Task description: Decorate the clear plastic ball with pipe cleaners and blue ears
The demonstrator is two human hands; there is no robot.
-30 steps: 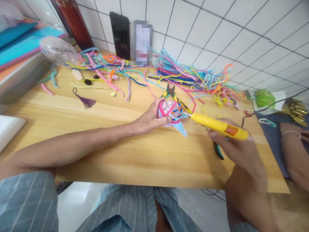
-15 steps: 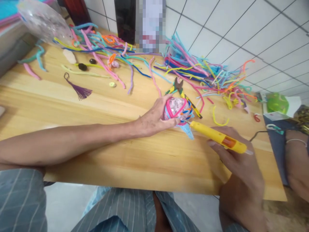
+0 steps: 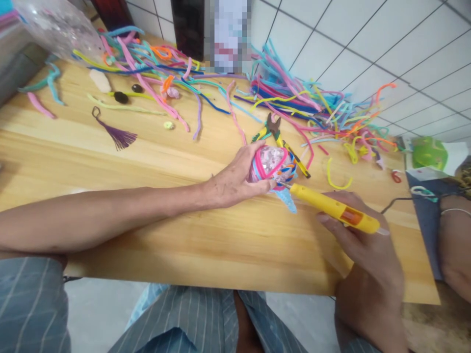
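My left hand (image 3: 235, 175) grips a small clear ball wrapped in pink, blue and orange pipe cleaners (image 3: 271, 165), resting it on the wooden table (image 3: 154, 230). A light blue cone-shaped piece (image 3: 287, 198) hangs from the ball's lower side. My right hand (image 3: 355, 230) is closed round a yellow glue pen (image 3: 333, 207) with a cord. The pen's metal tip touches the ball's lower edge beside my left thumb.
Loose coloured pipe cleaners (image 3: 294, 105) lie piled along the tiled wall. Yellow-handled pliers (image 3: 279, 139) rest just behind the ball. A purple tassel (image 3: 114, 135), small beads (image 3: 121, 96) and a clear plastic ball (image 3: 59, 27) are at the left. Another person's arm (image 3: 454, 245) rests at the right edge.
The glue pen's tip moved left and closed in until it touches the wrapped ball. The view shifted downward and slightly nearer; my left hand kept its grip.
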